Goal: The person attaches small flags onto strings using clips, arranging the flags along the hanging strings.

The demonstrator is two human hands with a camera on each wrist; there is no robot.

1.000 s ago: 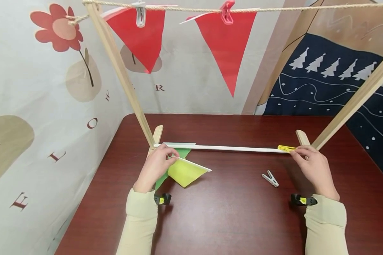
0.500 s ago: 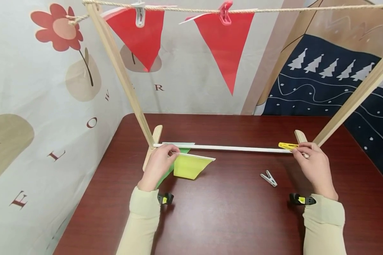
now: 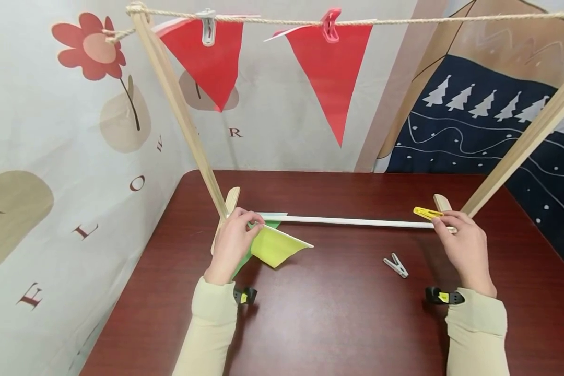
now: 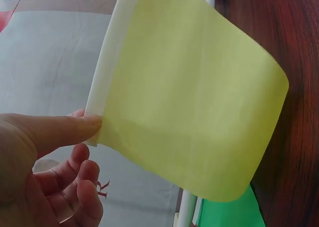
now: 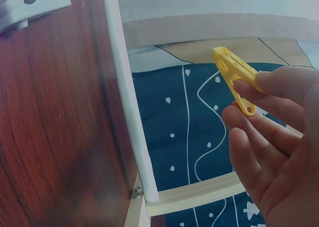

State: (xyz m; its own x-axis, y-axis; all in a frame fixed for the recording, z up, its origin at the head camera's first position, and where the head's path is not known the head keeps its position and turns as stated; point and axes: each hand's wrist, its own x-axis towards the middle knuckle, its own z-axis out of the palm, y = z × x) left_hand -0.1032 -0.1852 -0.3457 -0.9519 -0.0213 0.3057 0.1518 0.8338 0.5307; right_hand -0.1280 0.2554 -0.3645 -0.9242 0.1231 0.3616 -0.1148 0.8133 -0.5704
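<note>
Left hand pinches one end of the white edge strip on a yellow sheet flag, thumb against fingertip, other fingers loosely curled. Flag hangs from that strip, over the dark red-brown wooden table, on the near side of a straight white rod; a green sheet flag shows partly behind it. Sheet looks very light and limp, likely to crease or swing; the strip seems the stiffer part, so best held there. Right hand holds a yellow plastic clip between thumb and fingers at the leg end, nose pointing away from the palm. Clip probably light, hard and springy; its legs look the sound grip. Both forearms reach forward, well apart, hands raised above the tabletop. Grey-white clip lies on the table, nearer the right hand.
</note>
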